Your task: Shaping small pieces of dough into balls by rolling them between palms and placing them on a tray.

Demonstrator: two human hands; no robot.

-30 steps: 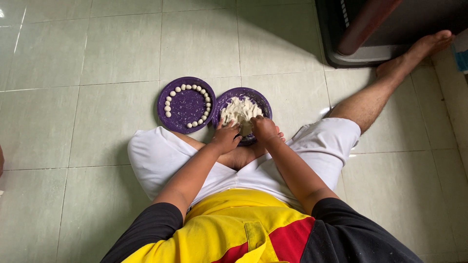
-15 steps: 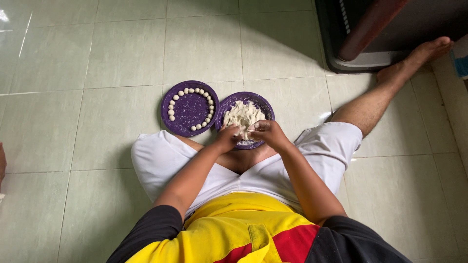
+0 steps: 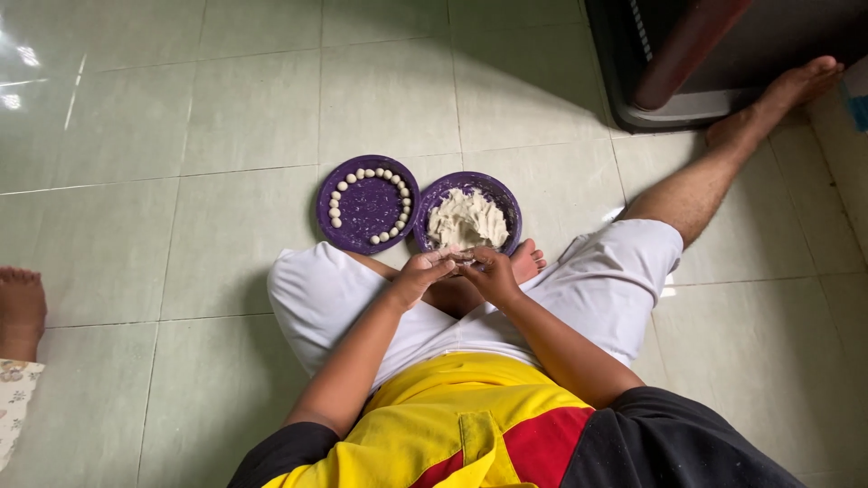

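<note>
Left hand: the left hand (image 3: 418, 274) is held over the lap, just in front of the near rim of the dough plate; its fingers curl inward and meet those of the other hand; whether a bit of dough is pinched between them cannot be told, the spot being too small to read.
Right hand: the right hand (image 3: 489, 274) sits beside the left, fingertips touching it, fingers bent and drawn together; what lies under them is hidden.
Dough plate: a round purple plastic plate with a fluted rim (image 3: 509, 206) stands on the floor just beyond the hands; a ragged heap of white dough (image 3: 467, 221) fills its middle.
Ball plate: a second round purple plastic plate (image 3: 366, 206) stands to the left of the first, the two rims touching; small white dough balls (image 3: 401, 192) lie in a curved row along its rim, the centre bare.
Floor: pale green glazed floor tiles (image 3: 226, 117) with thin dark joints carry both plates.
Legs: the person sits in white shorts (image 3: 615, 271), one leg folded with the bare foot (image 3: 527, 260) just beside the dough plate, the other leg stretched toward a dark cabinet base (image 3: 669, 104) at the upper right.
Edge: another person's bare foot (image 3: 20, 303) shows at the left edge, well apart from the plates.
</note>
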